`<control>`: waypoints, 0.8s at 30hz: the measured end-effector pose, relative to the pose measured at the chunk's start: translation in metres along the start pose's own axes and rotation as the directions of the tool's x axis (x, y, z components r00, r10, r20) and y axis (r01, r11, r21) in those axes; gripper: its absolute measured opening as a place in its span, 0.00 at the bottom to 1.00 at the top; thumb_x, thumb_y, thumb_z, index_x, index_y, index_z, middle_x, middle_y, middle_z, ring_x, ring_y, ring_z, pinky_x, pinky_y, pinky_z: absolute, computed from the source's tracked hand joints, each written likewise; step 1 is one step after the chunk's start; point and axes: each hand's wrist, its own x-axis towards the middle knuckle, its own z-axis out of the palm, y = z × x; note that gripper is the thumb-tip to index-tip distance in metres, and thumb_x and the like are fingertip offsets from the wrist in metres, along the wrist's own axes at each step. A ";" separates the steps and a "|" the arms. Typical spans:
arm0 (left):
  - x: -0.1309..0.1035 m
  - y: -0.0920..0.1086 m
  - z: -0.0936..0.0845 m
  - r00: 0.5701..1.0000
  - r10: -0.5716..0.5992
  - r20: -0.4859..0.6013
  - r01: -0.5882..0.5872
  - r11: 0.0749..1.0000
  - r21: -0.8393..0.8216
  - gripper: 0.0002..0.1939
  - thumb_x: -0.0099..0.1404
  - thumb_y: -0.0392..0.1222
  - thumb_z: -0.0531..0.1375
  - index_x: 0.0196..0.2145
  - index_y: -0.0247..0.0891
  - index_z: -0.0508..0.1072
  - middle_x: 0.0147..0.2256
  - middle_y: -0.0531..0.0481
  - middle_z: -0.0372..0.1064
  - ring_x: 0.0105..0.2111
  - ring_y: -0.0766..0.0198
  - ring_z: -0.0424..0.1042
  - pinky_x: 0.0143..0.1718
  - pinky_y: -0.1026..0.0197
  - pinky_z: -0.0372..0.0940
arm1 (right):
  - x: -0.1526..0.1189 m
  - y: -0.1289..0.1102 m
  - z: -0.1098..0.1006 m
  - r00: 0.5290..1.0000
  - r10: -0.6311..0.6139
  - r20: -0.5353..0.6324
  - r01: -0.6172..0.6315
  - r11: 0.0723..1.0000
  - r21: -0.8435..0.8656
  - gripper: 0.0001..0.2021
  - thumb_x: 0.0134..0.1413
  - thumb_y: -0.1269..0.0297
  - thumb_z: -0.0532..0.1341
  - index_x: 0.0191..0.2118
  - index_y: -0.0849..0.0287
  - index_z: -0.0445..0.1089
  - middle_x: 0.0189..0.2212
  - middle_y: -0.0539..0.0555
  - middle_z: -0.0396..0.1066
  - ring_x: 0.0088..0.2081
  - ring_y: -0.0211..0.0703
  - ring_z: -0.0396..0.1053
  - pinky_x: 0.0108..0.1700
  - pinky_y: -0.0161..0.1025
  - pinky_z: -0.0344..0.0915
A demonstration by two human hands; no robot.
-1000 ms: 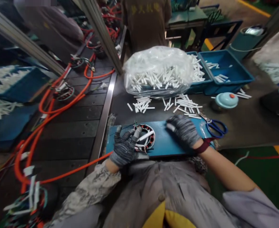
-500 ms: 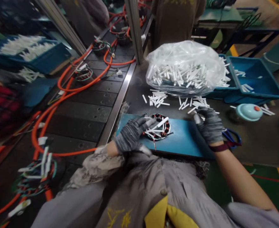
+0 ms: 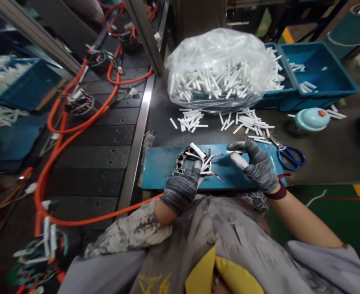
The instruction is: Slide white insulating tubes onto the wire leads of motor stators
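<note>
My left hand (image 3: 182, 185), in a grey knit glove with pale fingertips, is closed on the near edge of a wound motor stator (image 3: 180, 161). This ring of dark and copper coils lies on a blue board (image 3: 158, 163). White sleeves stand and lean in it, the thickest white tube (image 3: 197, 150) crossing its far side. Wire leads (image 3: 218, 177) stick out to the right. Over the board's right part, my right hand (image 3: 256, 165), gloved alike, pinches a short white sleeve (image 3: 234, 152) between thumb and fingers, apart from the stator.
Loose white sleeves (image 3: 253, 122) lie beyond the board, before a clear plastic bag (image 3: 213, 49) full of them. Blue bins (image 3: 336, 98) stand behind at the right. Blue-handled scissors (image 3: 291, 158) and a light-blue domed container (image 3: 311, 119) are rightward. An orange hose (image 3: 106, 216) runs across the conveyor (image 3: 106, 149).
My right hand has come from the loose sleeves back over the board with one sleeve. The stator has turned, its leads now pointing right, and my left hand has shifted to its near edge.
</note>
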 end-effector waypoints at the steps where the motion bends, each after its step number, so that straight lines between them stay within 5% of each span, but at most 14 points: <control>1: 0.000 0.003 0.000 0.999 0.003 -0.043 -0.003 1.000 -0.010 0.28 0.77 0.49 0.54 0.68 0.36 0.66 0.57 0.29 0.74 0.32 0.48 0.81 0.37 0.47 0.76 | -0.002 0.000 -0.001 1.000 0.025 0.006 -0.025 1.000 0.014 0.10 0.60 0.56 0.64 0.43 0.54 0.77 0.40 0.54 0.81 0.39 0.47 0.78 0.46 0.45 0.76; 6: -0.001 0.002 -0.005 0.947 0.048 -0.317 -0.118 0.971 -0.208 0.25 0.74 0.44 0.59 0.65 0.35 0.65 0.55 0.36 0.76 0.50 0.50 0.80 0.51 0.53 0.76 | -0.008 0.008 0.005 0.994 0.112 0.012 -0.112 0.990 0.084 0.10 0.59 0.56 0.66 0.42 0.55 0.79 0.39 0.54 0.81 0.39 0.46 0.78 0.46 0.44 0.75; 11: -0.002 -0.003 -0.013 0.873 0.125 -0.472 -0.249 0.945 -0.210 0.16 0.72 0.37 0.60 0.56 0.37 0.70 0.49 0.41 0.78 0.47 0.56 0.80 0.50 0.58 0.77 | 0.008 0.017 0.011 0.994 0.009 0.110 -0.027 0.985 0.170 0.12 0.60 0.55 0.67 0.45 0.54 0.79 0.40 0.53 0.81 0.41 0.45 0.77 0.46 0.44 0.73; 15: -0.002 -0.006 -0.014 0.860 0.162 -0.484 -0.272 0.947 -0.168 0.15 0.73 0.37 0.60 0.56 0.38 0.71 0.45 0.43 0.78 0.43 0.58 0.81 0.44 0.62 0.77 | 0.032 0.020 0.005 0.944 -0.195 0.268 0.157 0.975 0.157 0.14 0.64 0.51 0.65 0.47 0.54 0.80 0.39 0.54 0.80 0.40 0.45 0.75 0.45 0.42 0.71; 20: -0.004 -0.008 -0.019 0.862 0.202 -0.465 -0.274 0.957 -0.092 0.15 0.75 0.38 0.59 0.57 0.36 0.73 0.47 0.42 0.80 0.42 0.59 0.82 0.44 0.65 0.77 | 0.049 0.000 0.008 0.746 -0.337 0.575 0.490 0.862 -0.130 0.20 0.72 0.52 0.55 0.53 0.55 0.79 0.35 0.57 0.77 0.36 0.46 0.70 0.41 0.42 0.63; 24: -0.005 -0.010 -0.021 0.889 0.266 -0.373 -0.284 0.959 0.007 0.16 0.77 0.39 0.57 0.57 0.34 0.74 0.46 0.42 0.82 0.42 0.58 0.83 0.43 0.64 0.77 | 0.037 -0.009 0.014 0.785 -0.215 0.581 0.480 0.804 -0.351 0.21 0.72 0.52 0.55 0.50 0.61 0.79 0.37 0.61 0.77 0.37 0.48 0.69 0.43 0.44 0.60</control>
